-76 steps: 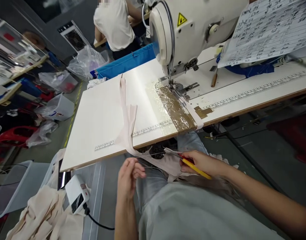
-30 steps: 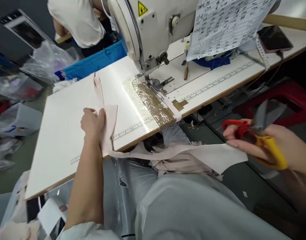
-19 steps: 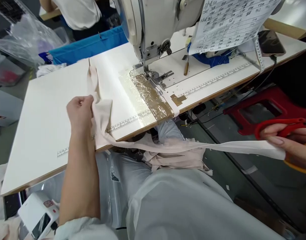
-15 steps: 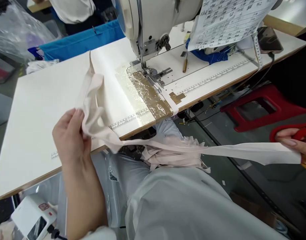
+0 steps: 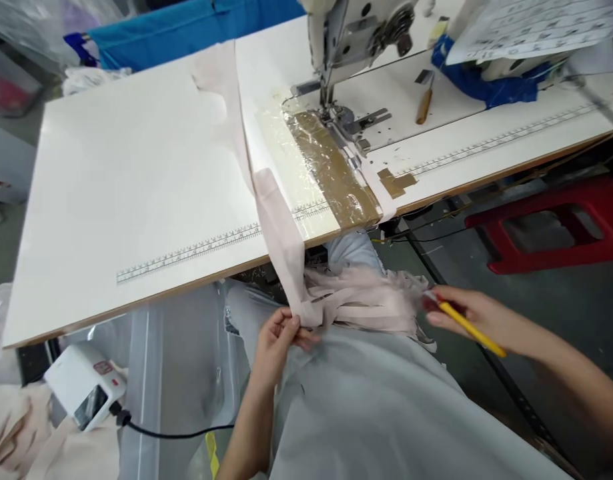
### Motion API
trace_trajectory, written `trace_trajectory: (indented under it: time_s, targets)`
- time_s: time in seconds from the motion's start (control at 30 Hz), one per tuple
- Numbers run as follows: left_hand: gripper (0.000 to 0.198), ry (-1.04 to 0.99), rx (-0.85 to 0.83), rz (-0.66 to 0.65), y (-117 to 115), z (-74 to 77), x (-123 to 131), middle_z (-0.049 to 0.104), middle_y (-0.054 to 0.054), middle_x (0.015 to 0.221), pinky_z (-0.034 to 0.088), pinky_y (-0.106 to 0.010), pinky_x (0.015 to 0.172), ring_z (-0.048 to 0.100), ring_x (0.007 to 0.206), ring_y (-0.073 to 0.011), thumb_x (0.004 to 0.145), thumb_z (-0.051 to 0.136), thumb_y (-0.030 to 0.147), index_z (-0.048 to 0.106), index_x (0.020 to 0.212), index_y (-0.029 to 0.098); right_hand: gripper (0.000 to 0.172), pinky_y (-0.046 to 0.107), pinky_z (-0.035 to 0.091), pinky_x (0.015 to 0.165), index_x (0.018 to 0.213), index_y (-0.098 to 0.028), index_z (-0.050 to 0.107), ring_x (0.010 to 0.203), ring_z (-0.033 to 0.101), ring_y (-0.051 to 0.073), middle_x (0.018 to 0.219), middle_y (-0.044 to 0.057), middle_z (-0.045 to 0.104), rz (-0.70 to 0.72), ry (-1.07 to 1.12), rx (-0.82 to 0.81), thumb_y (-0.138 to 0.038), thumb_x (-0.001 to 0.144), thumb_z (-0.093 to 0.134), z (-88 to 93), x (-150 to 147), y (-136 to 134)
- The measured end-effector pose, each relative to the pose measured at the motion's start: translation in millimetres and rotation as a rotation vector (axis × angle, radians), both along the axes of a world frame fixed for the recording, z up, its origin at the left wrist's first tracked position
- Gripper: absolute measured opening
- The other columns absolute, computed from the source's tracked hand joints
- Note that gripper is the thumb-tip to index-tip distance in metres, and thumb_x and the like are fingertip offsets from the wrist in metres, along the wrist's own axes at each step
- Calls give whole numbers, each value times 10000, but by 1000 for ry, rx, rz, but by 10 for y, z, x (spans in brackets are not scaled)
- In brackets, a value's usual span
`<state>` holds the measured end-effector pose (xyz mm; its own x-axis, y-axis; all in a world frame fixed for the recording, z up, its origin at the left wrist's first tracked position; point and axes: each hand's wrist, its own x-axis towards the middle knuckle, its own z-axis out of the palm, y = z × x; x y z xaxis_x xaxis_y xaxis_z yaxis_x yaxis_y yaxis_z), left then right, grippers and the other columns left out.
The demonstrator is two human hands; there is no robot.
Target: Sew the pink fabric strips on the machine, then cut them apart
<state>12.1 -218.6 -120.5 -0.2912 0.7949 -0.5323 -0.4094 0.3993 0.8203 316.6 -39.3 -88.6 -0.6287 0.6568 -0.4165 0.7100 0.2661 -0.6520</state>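
Hold flat: fabric strip (image 5: 282,227), pinched in left fingers (image 5: 287,329). Angle off heap (image 5: 373,303): scissors (image 5: 471,328) (blades blurred), gripped by right fingers (image 5: 446,322).

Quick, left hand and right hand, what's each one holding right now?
Left hand: closed, pinching a pink fabric strip.
Right hand: closed around scissors.

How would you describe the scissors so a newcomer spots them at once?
Start at the white sewing table. Below its near edge, the right hand holds the scissors beside a heap of pale pink strips. Their bright yellow handle sets them apart from the cloth.
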Motion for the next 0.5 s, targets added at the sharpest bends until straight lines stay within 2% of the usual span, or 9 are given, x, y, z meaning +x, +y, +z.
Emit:
trace_trajectory:
  time_s: [0.03, 0.1, 0.2, 0.3, 0.5]
  targets:
    - [438, -20, 8, 29, 4, 5, 56, 736, -44, 673, 549, -241, 541, 717, 609, -186, 754, 759, 571, 621, 867, 172, 592, 275, 441, 558, 725, -211, 502, 606, 529, 166, 676, 41, 563, 145, 65, -124, -782, 861, 430, 30, -221, -32]
    - [437, -23, 13, 82, -2, 27, 114, 746, -38, 731, 575, -254, 585, 748, 682, -206, 753, 764, 568, 627, 889, 176, 519, 279, 415, 577, 740, -221, 436, 631, 504, 167, 699, 21, 530, 356, 92, -245, -717, 892, 432, 77, -584, -55]
    - [444, 0, -3, 90, -32, 64, 109, 715, 2, 672, 568, -259, 529, 719, 548, -190, 758, 759, 572, 642, 918, 176, 498, 277, 345, 570, 723, -225, 392, 613, 468, 164, 674, -1, 493, 547, 0, -213, -691, 893, 433, 85, -940, 7]
    - [451, 1, -6, 74, -55, 79, 72, 694, 15, 606, 543, -265, 463, 673, 439, -185, 759, 747, 593, 638, 887, 174, 509, 274, 291, 556, 690, -225, 358, 586, 430, 150, 637, -20, 439, 671, -71, -164, -684, 902, 420, 50, -1142, 95]
    - [380, -59, 10, 67, -68, 59, 48, 684, -6, 524, 477, -201, 432, 706, 516, -191, 798, 739, 535, 641, 831, 169, 513, 275, 256, 525, 655, -227, 320, 541, 360, 130, 589, -37, 361, 796, -113, -158, -665, 903, 416, 59, -1374, 157]
